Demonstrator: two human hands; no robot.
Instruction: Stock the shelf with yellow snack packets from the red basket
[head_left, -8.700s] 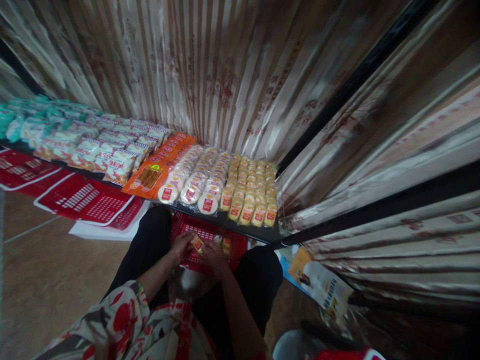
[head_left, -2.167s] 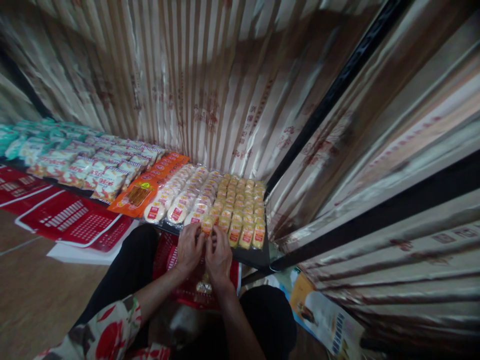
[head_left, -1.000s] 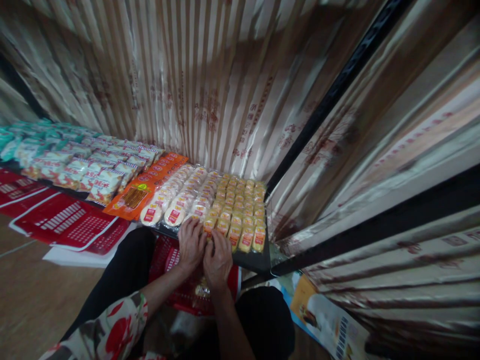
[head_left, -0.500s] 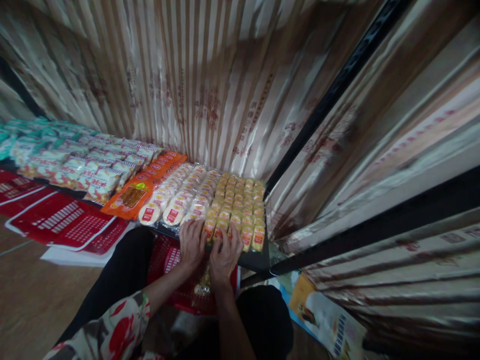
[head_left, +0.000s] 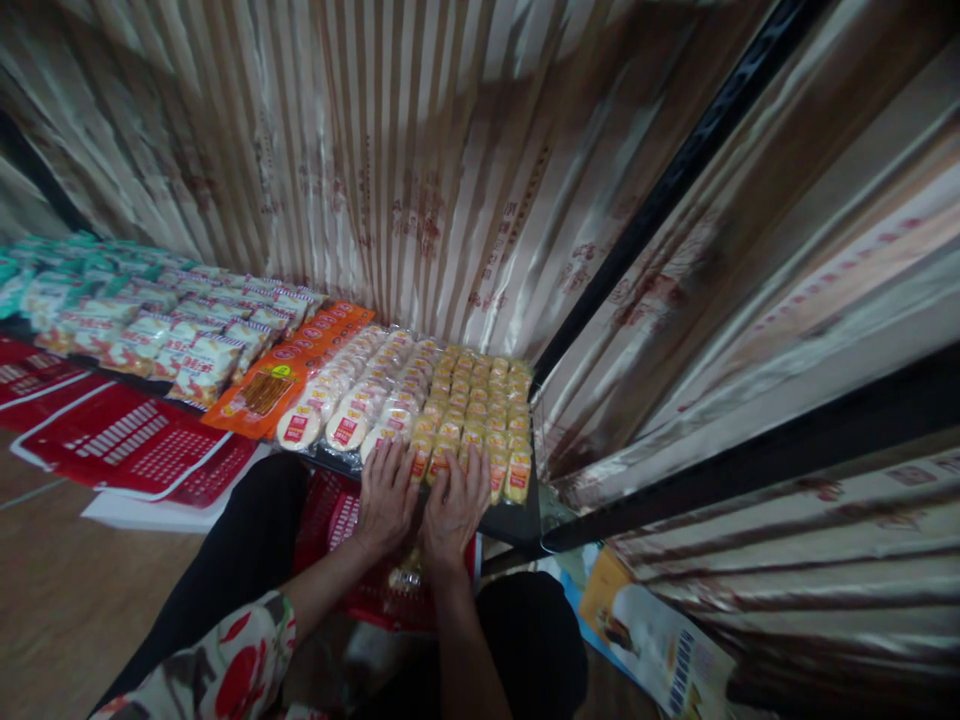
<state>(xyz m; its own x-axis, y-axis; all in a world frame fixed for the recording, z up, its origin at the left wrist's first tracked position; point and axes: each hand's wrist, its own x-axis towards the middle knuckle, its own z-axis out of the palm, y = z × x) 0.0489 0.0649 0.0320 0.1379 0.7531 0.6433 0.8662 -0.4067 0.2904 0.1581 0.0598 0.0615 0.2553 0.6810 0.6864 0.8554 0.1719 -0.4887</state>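
My left hand (head_left: pixel 386 505) lies with its fingers stretched forward, touching the front edge of the wrapped snacks where two kinds meet. Beside it, my right hand (head_left: pixel 454 515) rests with extended fingers on the front row of small yellow packets (head_left: pixel 480 398). These packets stand in tight rows at the right end of a black shelf (head_left: pixel 516 520). To their left are rows of white round wrapped cakes (head_left: pixel 346 430) with red labels. The fingertips cover part of the front packets, and neither hand grips anything that I can see.
An orange snack bag (head_left: pixel 281 375) and many white packets (head_left: pixel 202 355) line the shelf leftward. Red baskets (head_left: pixel 150 435) stand below; one between my legs holds a shiny wrapped item (head_left: pixel 405 578). Striped curtain (head_left: pixel 450 150) hangs behind, and a black post (head_left: pixel 645 230) slants at right.
Both hands have shifted very slightly, and the fingers look a little straighter and flatter on the packets. The rows of snacks look the same.
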